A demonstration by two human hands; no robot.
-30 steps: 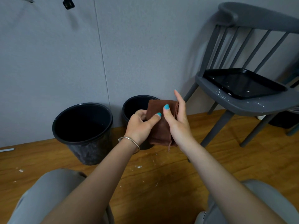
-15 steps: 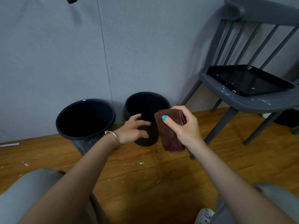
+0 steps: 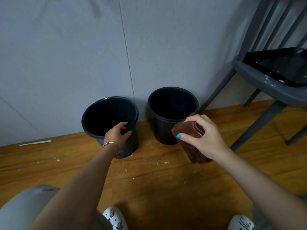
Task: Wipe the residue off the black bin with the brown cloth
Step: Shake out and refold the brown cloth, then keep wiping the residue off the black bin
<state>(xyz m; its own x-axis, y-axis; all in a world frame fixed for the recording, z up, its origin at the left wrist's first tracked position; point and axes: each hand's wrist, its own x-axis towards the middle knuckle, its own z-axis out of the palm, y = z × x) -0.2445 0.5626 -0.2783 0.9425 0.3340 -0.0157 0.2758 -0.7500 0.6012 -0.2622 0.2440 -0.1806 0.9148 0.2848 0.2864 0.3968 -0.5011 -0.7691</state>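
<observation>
Two shoes (image 3: 113,217), white with small charms, sit at the bottom edge of the view, nearest of all, with grey-clad knees (image 3: 25,208) beside them. Beyond them runs the wooden floor (image 3: 149,180), flecked with white bits.

Using the left bin (image 3: 110,123) as the landmark: the left hand (image 3: 117,136) grips its near rim, fingers curled over into the inside and thumb on the outer wall, a thin bracelet (image 3: 111,144) on the wrist. White smears show low on the bin's outer wall, and a white speck sits on its far rim.

Right of that bin, and nearer the camera, the right hand (image 3: 201,137) holds the folded cloth (image 3: 191,141) in the air, thumb clamped across its front and fingers curled round its top fold; the cloth's lower end hangs free. The cloth touches neither bin.

Just right of the left bin, apart from it, stands a second bin (image 3: 172,113), partly behind the cloth. Both bins stand upright against the grey wall (image 3: 66,55).

Far right of the left bin is a grey chair (image 3: 265,83) with a black tray (image 3: 282,65) on its seat, both spotted white. Left of the bin, a pale flat strip (image 3: 34,143) lies on the floor by the wall.
</observation>
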